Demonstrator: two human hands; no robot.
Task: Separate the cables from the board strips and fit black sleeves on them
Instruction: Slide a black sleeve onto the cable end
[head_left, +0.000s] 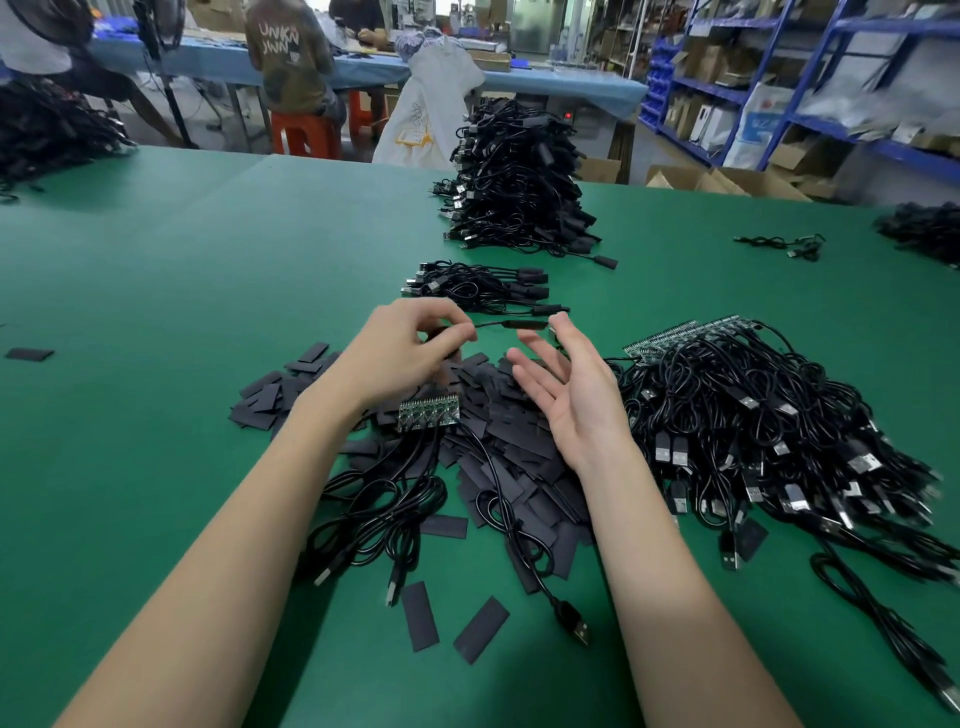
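My left hand (402, 353) pinches a thin black cable whose far end wears a black sleeve (524, 324), held level above the table. Just right of that sleeve, my right hand (571, 389) is spread with straight fingers and holds nothing. Below my left wrist lies a short green board strip (428, 414) with several black cables (395, 499) still joined to it. A heap of flat black sleeves (519, 441) covers the green table (156, 338) under both hands. At the right, longer board strips (685, 332) top a big tangle of USB cables (779, 441).
A small row of sleeved cables (483, 288) lies just beyond my hands, and a tall stack of them (514, 182) stands farther back. More cable heaps sit at the far left (47, 135) and far right (924, 234). People work at a blue table behind.
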